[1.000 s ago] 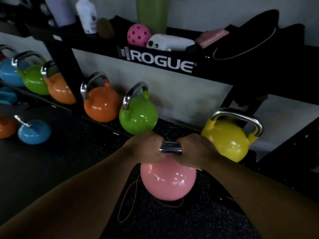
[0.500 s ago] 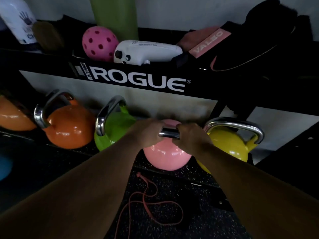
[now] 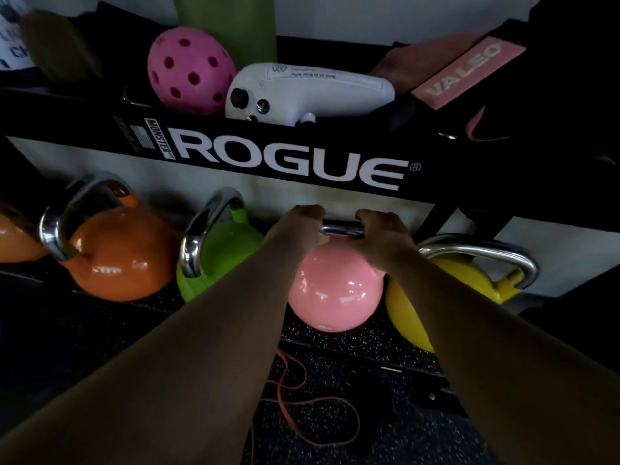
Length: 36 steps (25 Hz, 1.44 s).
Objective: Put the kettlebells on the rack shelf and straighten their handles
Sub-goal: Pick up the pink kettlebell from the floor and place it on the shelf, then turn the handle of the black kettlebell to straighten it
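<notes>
A pink kettlebell [image 3: 335, 290] with a chrome handle sits on the speckled lower rack shelf [image 3: 379, 340], between a green kettlebell [image 3: 221, 260] and a yellow kettlebell [image 3: 469, 280]. My left hand [image 3: 298, 226] and my right hand [image 3: 385, 233] both grip its handle from either side, with a short chrome stretch showing between them. An orange kettlebell [image 3: 117, 256] stands further left, its handle turned sideways like the green one's. The yellow one's handle runs across, facing me.
The black upper shelf rail [image 3: 285, 159] marked ROGUE hangs just above my hands. On it lie a pink holed ball [image 3: 191, 72], a white device [image 3: 308, 92], a green cylinder [image 3: 228, 25] and a pink strap [image 3: 466, 72]. A thin red cord [image 3: 302, 407] lies on the floor.
Both hands carried the pink kettlebell from the floor up and forward onto the lower shelf between the green and yellow ones. My view moved closer to the rack.
</notes>
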Available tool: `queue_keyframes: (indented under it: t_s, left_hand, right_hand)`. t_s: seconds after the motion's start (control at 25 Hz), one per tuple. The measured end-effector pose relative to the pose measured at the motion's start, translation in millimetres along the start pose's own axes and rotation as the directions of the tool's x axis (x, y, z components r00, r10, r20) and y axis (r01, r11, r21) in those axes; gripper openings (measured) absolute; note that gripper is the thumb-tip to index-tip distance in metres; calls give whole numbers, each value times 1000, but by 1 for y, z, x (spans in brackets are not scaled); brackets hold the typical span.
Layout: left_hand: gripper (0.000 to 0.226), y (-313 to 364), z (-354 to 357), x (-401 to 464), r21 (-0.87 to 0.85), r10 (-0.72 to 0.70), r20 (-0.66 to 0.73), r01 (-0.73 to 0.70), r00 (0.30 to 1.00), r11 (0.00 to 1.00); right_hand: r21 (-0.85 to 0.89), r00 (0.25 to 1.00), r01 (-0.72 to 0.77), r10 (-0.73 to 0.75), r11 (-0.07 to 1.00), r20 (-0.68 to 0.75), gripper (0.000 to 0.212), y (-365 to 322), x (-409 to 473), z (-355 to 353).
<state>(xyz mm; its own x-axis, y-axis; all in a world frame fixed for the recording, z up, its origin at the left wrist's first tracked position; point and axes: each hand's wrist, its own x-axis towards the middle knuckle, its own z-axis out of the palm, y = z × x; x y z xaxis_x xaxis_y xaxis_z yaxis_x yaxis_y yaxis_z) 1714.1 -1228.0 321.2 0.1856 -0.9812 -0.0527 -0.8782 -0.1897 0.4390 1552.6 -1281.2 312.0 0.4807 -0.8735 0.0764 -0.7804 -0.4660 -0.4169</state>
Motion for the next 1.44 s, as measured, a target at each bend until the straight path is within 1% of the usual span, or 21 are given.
queue_keyframes:
  t_s: [0.08, 0.16, 0.28, 0.36, 0.4, 0.44, 0.52, 0.6, 0.68, 0.76, 0.8, 0.88, 1.04, 1.12, 1.24, 1.36, 1.44]
  left_hand:
    - [41, -4, 3, 6, 0, -3, -19, 3, 1000, 1000]
    - [38, -7, 5, 7, 2, 12, -29, -12, 999, 1000]
    - [36, -7, 6, 5, -12, 21, -37, -22, 999, 1000]
    - [32, -4, 4, 1, -2, 6, -36, -6, 999, 1000]
    - [30, 0, 2, -3, 38, 9, -49, -7, 999, 999]
    - [28, 4, 0, -7, 121, 35, -70, -26, 997, 992]
    - [32, 15, -1, -14, 301, 145, -94, -111, 985, 947]
    - [40, 33, 5, -24, 367, 247, -90, -198, 965, 909]
    - [51, 54, 13, -34, 402, 323, -98, -260, 941, 878]
    - [58, 73, 22, -49, 440, 395, -105, -313, 913, 842]
    - [58, 87, 28, -57, 461, 445, -89, -359, 891, 811]
    - [52, 114, 42, -72, 498, 505, -11, -433, 863, 751]
    - [43, 189, 76, -91, 454, 553, 117, -540, 825, 709]
    - [36, 244, 96, -100, 443, 606, 145, -598, 783, 667]
    - [24, 314, 126, -110, 408, 648, 145, -642, 748, 650]
    - [21, 399, 161, -120, 352, 674, 207, -697, 709, 624]
    - [19, 453, 179, -124, 305, 678, 233, -715, 697, 629]
  right_hand:
    - [-21, 1000, 1, -1, 1000, -12, 35, 1, 5, 3]
    - [-11, 1000, 13, -13, 1000, -24, 32, 2, 4, 3]
    - [9, 1000, -2, 2, 1000, 7, 29, 0, 0, 0]
    - [32, 1000, -4, 3, 999, 24, 32, -3, -5, 0]
    - [45, 1000, -1, 0, 999, 11, 38, -3, -10, 0]
    - [67, 1000, 1, -1, 998, -6, 45, -1, -17, 1]
    - [135, 1000, 9, -6, 991, -24, 62, 4, -35, 0]
    - [184, 1000, 14, -10, 983, -23, 71, 14, -55, -6]
    - [209, 997, 51, -39, 977, -62, 66, 29, -72, -18]
    - [218, 988, 116, -91, 969, -122, 55, 43, -95, -32]
    - [215, 985, 128, -98, 968, -144, 49, 55, -110, -41]
    - [193, 982, 120, -88, 974, -166, 42, 75, -138, -58]
    - [121, 990, 19, -2, 992, -141, 35, 134, -193, -100]
    - [74, 987, -39, 50, 997, -150, 31, 181, -230, -131]
    - [-45, 979, -124, 115, 991, -168, 28, 249, -283, -174]
    - [-124, 958, -250, 227, 960, -176, 29, 327, -349, -223]
    - [-164, 937, -321, 287, 933, -200, 27, 374, -387, -254]
